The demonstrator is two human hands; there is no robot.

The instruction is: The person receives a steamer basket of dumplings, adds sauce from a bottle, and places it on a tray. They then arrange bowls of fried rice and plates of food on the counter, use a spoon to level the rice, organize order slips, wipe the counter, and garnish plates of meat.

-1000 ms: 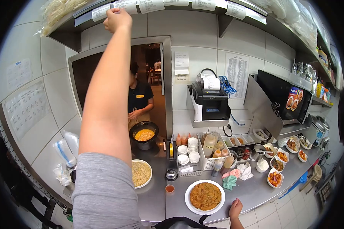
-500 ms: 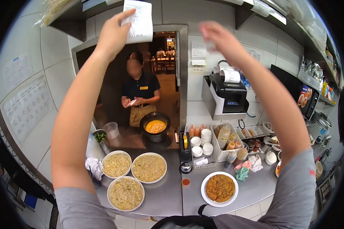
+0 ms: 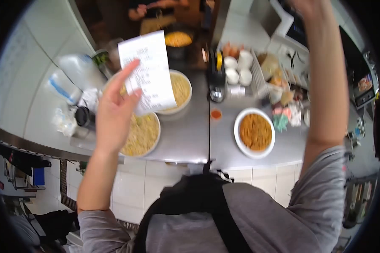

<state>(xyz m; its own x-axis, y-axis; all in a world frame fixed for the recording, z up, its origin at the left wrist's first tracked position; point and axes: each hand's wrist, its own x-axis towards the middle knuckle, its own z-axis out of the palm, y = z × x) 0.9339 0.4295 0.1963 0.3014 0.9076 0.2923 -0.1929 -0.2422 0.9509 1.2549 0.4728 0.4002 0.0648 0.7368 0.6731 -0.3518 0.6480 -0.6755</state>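
Note:
My left hand (image 3: pixel 116 111) pinches a white printed receipt (image 3: pixel 150 71) between thumb and fingers, above bowls of fried rice (image 3: pixel 141 135). The receipt covers part of the bowls behind it. My right hand (image 3: pixel 310 5) is raised at the top edge, near the printer, partly cut off and blurred; its fingers cannot be made out. Below that arm, a white plate (image 3: pixel 237 139) bears a flat orange-brown food. A small cup of red sauce (image 3: pixel 215 114) stands left of the plate.
Across the pass, a person (image 3: pixel 156 5) stands behind a black pot (image 3: pixel 179 40) of orange food. White cups (image 3: pixel 245 60), a metal call bell (image 3: pixel 216 94) and sauce bottles (image 3: pixel 271 66) line the counter's back. Crumpled cloths (image 3: pixel 280 122) lie right of the plate. Plastic bags (image 3: pixel 80 71) are at left.
The view has tilted down. My left hand has lowered with the receipt from the shelf to over the bowls. My right hand has moved right, to the frame's top edge.

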